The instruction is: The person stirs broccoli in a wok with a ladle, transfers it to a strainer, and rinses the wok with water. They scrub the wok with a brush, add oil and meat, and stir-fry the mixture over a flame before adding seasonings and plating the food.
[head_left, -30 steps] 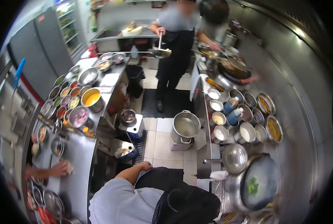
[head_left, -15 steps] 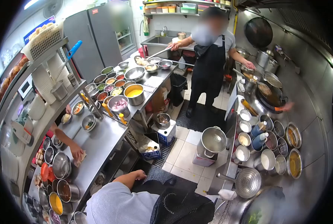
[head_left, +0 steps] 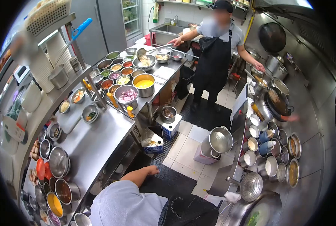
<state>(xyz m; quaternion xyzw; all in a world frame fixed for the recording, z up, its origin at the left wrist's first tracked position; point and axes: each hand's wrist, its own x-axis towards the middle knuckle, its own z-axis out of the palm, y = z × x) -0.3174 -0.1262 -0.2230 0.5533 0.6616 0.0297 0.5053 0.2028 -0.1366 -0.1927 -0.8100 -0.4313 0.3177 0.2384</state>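
**Left hand hangs empty beside the steel prep counter**

The wearer's left hand shows at the end of a bare forearm that comes out of a grey sleeve near the bottom of the view. The hand hangs low with its fingers loosely curled, holding nothing, above a dark floor mat. The right hand is not in view. Just to the left of the hand runs the edge of a long brushed-steel counter, whose near stretch is bare metal. Further left on that counter stands a cluster of round steel bowls, one of them holding a yellow sauce. Ahead of the hand, on the tiled floor, sits a blue and white box, and beyond it a small steel pot rests on a white crate. To the right stands a large steel stockpot, near a row of round steel seasoning tubs and a perforated steel skimmer. At the far end of the kitchen, well apart, a person in a black apron reaches a long ladle over a steel bowl on the counter, beside a deep steel pot of yellow liquid.
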